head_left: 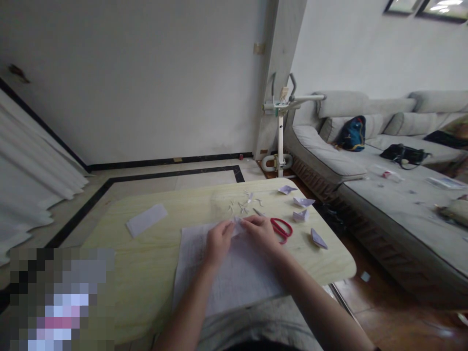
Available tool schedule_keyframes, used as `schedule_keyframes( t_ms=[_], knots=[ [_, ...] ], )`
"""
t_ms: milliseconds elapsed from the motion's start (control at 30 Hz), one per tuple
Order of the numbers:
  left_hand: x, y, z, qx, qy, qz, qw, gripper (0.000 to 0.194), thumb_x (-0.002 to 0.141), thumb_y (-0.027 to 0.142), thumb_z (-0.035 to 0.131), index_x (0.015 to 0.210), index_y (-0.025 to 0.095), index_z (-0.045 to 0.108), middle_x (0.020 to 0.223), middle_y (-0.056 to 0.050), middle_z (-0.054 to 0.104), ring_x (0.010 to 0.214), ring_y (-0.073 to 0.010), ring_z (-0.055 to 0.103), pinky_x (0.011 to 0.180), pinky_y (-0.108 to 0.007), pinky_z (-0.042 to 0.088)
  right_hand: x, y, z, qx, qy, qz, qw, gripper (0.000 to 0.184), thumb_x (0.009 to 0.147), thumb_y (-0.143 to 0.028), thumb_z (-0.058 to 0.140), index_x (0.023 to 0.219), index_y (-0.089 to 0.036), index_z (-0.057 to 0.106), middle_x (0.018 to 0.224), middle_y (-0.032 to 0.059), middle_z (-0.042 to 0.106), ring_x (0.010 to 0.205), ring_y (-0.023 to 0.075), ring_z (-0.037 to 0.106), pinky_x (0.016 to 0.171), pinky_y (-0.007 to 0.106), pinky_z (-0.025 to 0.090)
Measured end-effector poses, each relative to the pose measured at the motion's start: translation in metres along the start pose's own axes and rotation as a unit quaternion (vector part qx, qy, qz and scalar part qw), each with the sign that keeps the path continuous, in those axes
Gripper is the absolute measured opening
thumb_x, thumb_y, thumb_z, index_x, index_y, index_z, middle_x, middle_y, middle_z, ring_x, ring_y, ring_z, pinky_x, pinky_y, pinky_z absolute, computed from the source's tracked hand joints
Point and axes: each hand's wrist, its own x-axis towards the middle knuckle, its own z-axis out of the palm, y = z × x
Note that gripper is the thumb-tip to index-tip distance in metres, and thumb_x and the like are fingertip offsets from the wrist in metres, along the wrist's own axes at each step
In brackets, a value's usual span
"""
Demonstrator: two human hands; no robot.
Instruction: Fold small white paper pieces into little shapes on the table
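Between my fingertips is a small piece of white paper [238,228], partly hidden by the fingers. My left hand [219,239] pinches its left side and my right hand [261,231] pinches its right side. Both hands are over a large printed paper sheet [234,287] spread on the table. Red-handled scissors [281,229] lie just right of my right hand, blades pointing away to the left. Beyond my hands are scattered thin paper scraps [243,207]. Several folded paper shapes, one a folded paper boat [300,215], stand along the table's right side.
A stack of white paper strips [146,220] lies on the left of the pale wooden table [142,273]. A pixelated patch covers the lower left. Past the table's right edge stands a grey sofa [395,204] with bags on it; exercise equipment [281,126] stands behind.
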Motion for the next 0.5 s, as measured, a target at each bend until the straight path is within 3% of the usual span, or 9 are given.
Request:
schedule_keyframes(
  t_ms=[167,300,433,500],
  knots=[
    [-0.001,0.001,0.000,-0.025,0.027,-0.011,0.999,0.025,0.084,0.037,0.056,0.083,0.016,0.070,0.075,-0.003,0.071,0.072,-0.0195,0.064,0.064,-0.025,0.046,-0.002,-0.002,0.000,-0.015,-0.032,-0.024,0.999,0.022,0.077,-0.036,0.066,0.082,-0.017,0.076,0.073,0.0022,0.071,0.065,0.0168,0.061,0.059,0.025,0.044],
    [-0.001,0.001,0.001,-0.107,-0.010,-0.055,0.993,0.029,0.081,0.041,0.060,0.091,0.015,0.068,0.076,-0.002,0.070,0.067,-0.0181,0.065,0.060,-0.024,0.048,-0.003,0.001,-0.001,-0.045,-0.054,-0.046,0.996,0.023,0.079,-0.035,0.064,0.084,-0.016,0.076,0.075,0.0030,0.071,0.069,0.0178,0.062,0.063,0.026,0.046],
    [0.001,0.006,-0.003,-0.107,-0.009,-0.056,0.993,0.026,0.081,0.039,0.058,0.080,0.015,0.067,0.068,0.000,0.065,0.065,-0.0163,0.060,0.058,-0.022,0.044,-0.005,0.007,0.000,-0.068,-0.062,-0.097,0.991,0.039,0.079,-0.025,0.063,0.117,-0.019,0.065,0.086,0.0030,0.069,0.073,0.0160,0.060,0.066,0.027,0.046],
    [0.002,0.008,-0.005,-0.098,-0.002,-0.056,0.994,0.026,0.080,0.039,0.058,0.074,0.015,0.066,0.064,0.001,0.062,0.063,-0.0154,0.057,0.056,-0.022,0.041,-0.007,0.009,0.001,-0.088,-0.074,-0.120,0.986,0.048,0.076,-0.020,0.063,0.124,-0.022,0.060,0.100,0.0045,0.068,0.078,0.0158,0.059,0.068,0.027,0.047]
  ],
)
